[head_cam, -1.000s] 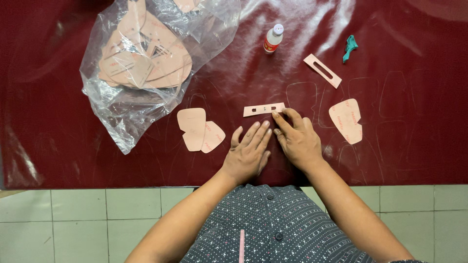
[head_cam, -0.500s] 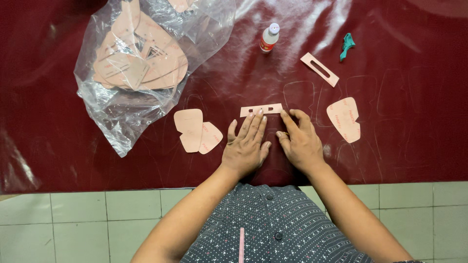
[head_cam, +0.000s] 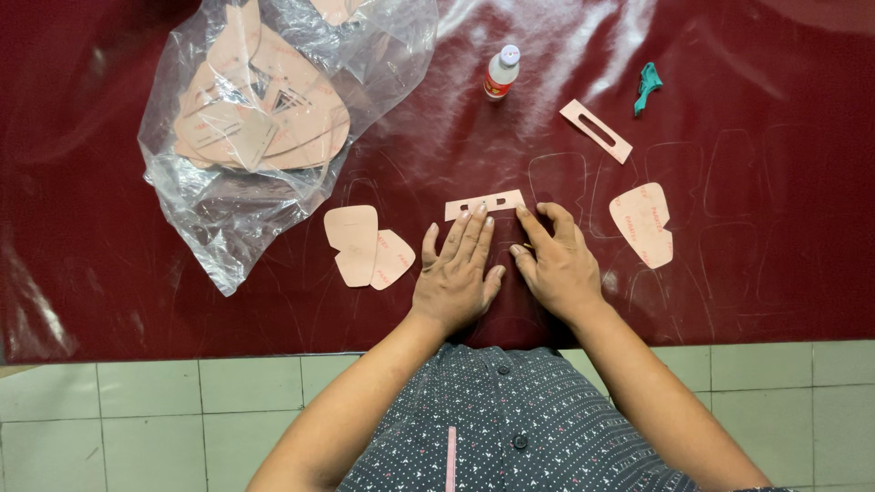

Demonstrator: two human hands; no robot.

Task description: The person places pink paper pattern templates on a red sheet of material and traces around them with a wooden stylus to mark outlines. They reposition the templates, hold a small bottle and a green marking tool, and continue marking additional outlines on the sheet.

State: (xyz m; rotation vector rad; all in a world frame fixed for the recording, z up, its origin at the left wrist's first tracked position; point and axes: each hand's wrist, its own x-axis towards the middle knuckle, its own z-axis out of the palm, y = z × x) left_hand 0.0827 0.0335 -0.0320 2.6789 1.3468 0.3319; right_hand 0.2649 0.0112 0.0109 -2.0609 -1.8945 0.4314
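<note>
Small slotted template strip lies flat at 12 o'clock of both hands; left hand flat, fingertips pinning it; right hand fingertip on its end, grasping nothing visible; outlines already marked on dark-red sheet, other templates unused nearby.

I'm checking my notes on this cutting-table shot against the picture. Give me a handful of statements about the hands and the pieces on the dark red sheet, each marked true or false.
1. Both hands lie flat on the dark red sheet. True.
2. The fingertips of the left hand and right hand touch the small slotted strip. True.
3. The glue bottle is held in the right hand. False: it stands alone on the sheet, beyond the hands.
4. The plastic bag is empty. False: it holds pink pattern pieces.
5. Two overlapping pink pieces lie left of the left hand. True.
</note>
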